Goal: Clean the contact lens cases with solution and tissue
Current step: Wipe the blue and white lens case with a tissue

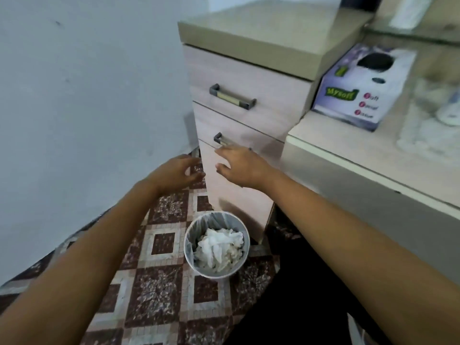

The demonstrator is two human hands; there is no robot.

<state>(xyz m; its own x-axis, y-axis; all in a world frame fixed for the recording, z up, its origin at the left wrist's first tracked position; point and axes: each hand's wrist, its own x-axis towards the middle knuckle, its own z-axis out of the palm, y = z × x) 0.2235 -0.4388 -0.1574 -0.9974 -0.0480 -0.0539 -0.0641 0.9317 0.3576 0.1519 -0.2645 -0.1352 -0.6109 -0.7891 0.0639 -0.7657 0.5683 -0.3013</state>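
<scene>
Left grip [174,171] and right grip [240,170] hover open, empty, near the bin [189,255] of crumpled tissue [219,245]; disposal looks done, so next I need the tissue box [361,90].

The lone head view looks forward and steeply down from the person's eye height, close to a drawer unit [244,78] straight ahead. The bin [214,275] on the floor [154,295] lies almost beneath the lens; the wall [87,95] fills the left and a desk [348,150] edge the right. The left hand [174,171] and right hand [239,168] show mid-frame, at arm's reach.
</scene>
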